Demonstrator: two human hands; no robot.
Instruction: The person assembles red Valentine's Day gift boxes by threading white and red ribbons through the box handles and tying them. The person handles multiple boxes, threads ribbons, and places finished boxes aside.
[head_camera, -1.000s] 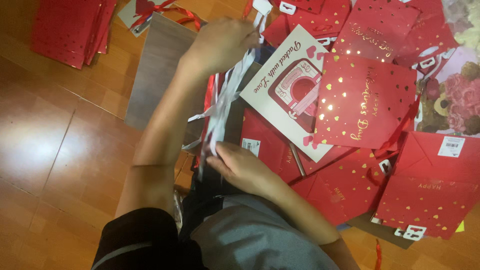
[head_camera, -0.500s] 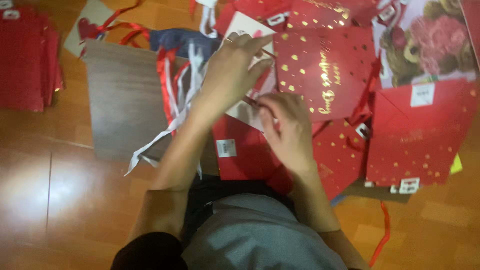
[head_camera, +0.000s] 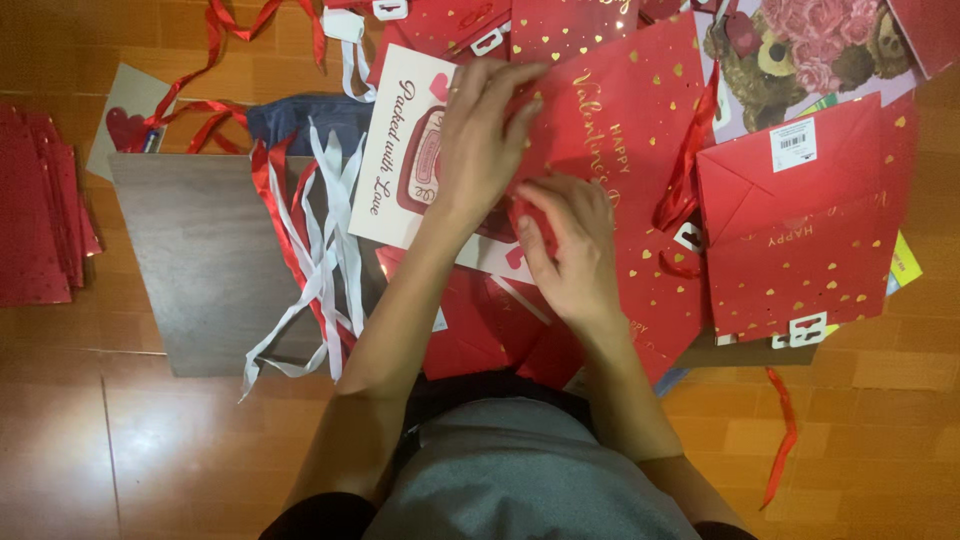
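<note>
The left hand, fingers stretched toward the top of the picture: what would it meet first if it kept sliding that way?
Probably the top edge of the red gift bag with gold hearts that the left hand rests on, then more red bags overlapping beyond it. Depth is hard to judge.

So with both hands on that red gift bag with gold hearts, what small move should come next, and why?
Probably pinch and lift the edge of the red paper gift bag with gold hearts. The left hand presses flat on it and the right hand fingers curl at its edge, while it overlaps other bags on the grey board, so it needs freeing.
</note>
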